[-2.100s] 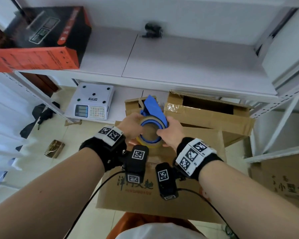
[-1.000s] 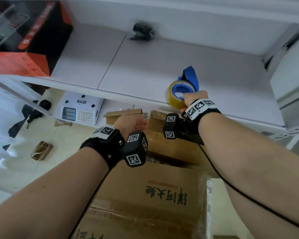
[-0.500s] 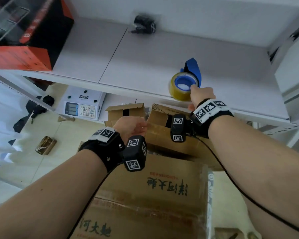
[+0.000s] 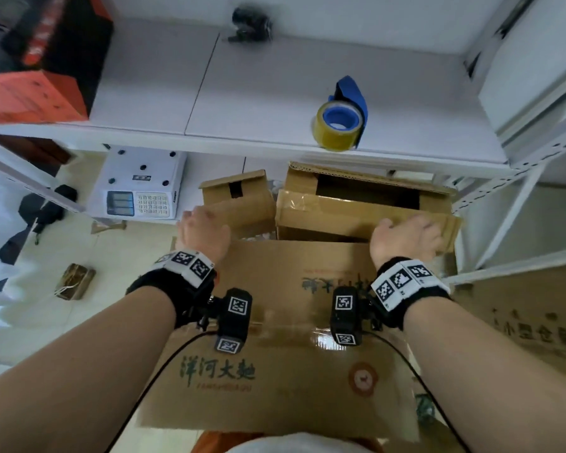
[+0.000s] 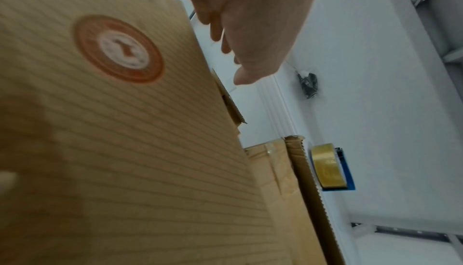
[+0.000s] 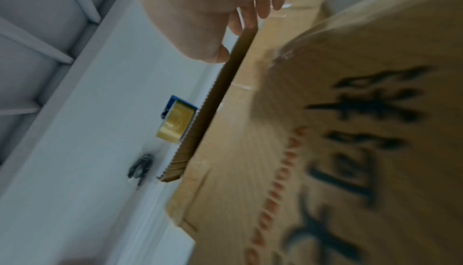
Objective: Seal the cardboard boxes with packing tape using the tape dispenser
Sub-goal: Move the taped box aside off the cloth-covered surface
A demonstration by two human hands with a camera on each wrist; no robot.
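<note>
The blue tape dispenser (image 4: 340, 122) with its yellowish roll stands alone on the white shelf (image 4: 258, 93), near the shelf's front edge; it also shows as the dispenser (image 5: 330, 168) and the dispenser (image 6: 176, 122) in the wrist views. A large printed cardboard box (image 4: 291, 338) lies in front of me, a shiny tape strip across its top. My left hand (image 4: 203, 233) is at the box's far left corner, fingers loosely straight and holding nothing (image 5: 250, 21). My right hand (image 4: 406, 240) is at the far right corner, fingers spread against the cardboard behind (image 6: 213, 11).
Behind the big box stand a small brown box (image 4: 239, 204) and an open box (image 4: 363, 204) with a taped flap. A white scale (image 4: 141, 188) sits on the lower shelf at left. An orange-black box (image 4: 36, 60) and a small black object (image 4: 250, 24) are on the shelf.
My right hand set the tape dispenser on the shelf and let go. Both hands then came down to the far corners of the large box.
</note>
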